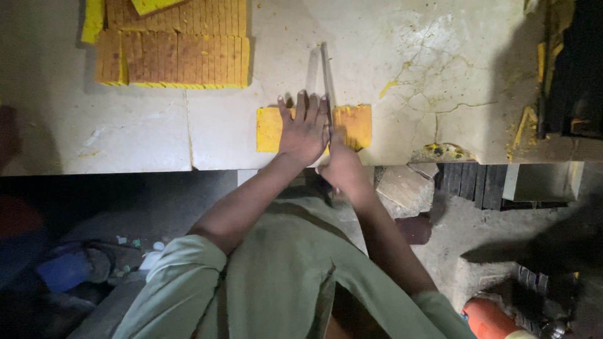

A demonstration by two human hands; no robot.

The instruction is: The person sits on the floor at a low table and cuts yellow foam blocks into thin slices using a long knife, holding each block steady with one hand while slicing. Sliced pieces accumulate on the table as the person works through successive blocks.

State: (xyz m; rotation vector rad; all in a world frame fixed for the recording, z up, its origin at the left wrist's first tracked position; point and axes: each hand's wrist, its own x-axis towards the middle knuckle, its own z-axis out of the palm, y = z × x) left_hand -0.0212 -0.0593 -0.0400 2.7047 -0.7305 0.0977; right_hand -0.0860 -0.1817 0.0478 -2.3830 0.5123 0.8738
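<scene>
2 hands meet mid-frame: left hand (304,129) spread flat on a yellow slab (269,129). right hand (342,166) grips a long blade (326,75).

- Dim overall; the brightest area is the pale bench (408,69) top, lit from above and slightly right.
- Floor below the bench edge falls into deep shadow, lower left nearly black.
- Soft shadow lies beside the left hand (304,129) and along the long blade (326,69).
- Right edge murky, detail lost.
- Slight softness and noise throughout; no hard glare.
</scene>
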